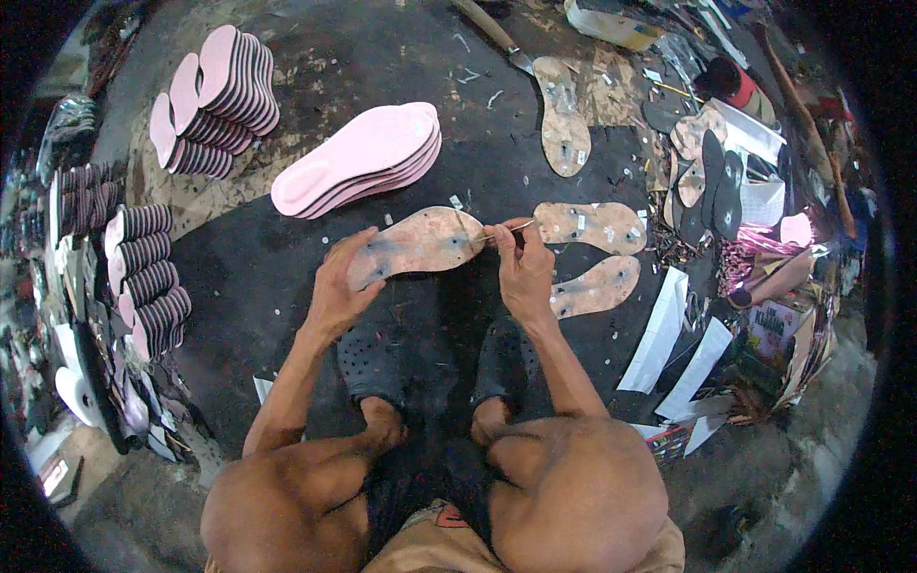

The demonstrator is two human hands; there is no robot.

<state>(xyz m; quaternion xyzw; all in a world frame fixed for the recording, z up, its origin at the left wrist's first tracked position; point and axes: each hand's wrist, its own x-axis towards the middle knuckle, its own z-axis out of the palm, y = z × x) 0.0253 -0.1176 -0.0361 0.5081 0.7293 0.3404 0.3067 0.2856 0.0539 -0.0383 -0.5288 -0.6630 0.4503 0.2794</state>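
My left hand (336, 291) grips the heel end of a tan, stained insole board (422, 242), thumb along its near edge and fingers at the far edge. At the board's right end, my right hand (525, 277) is closed in a pinch around a thin metal tool (522, 226); its exact kind is too small to tell. The fingertips touch or nearly touch the board's edge there. Just right of this hand lie two similar boards, an upper one (592, 227) and a lower one (597, 286), with dark holes and small pale bits on them.
Stacked pink insoles (358, 153) lie beyond my left hand. More pink stacks stand at the far left (224, 86) and left side (148, 277). Another tan board (564, 119) lies by a wooden-handled tool (492, 29). White strips (657, 329) and scraps lie right.
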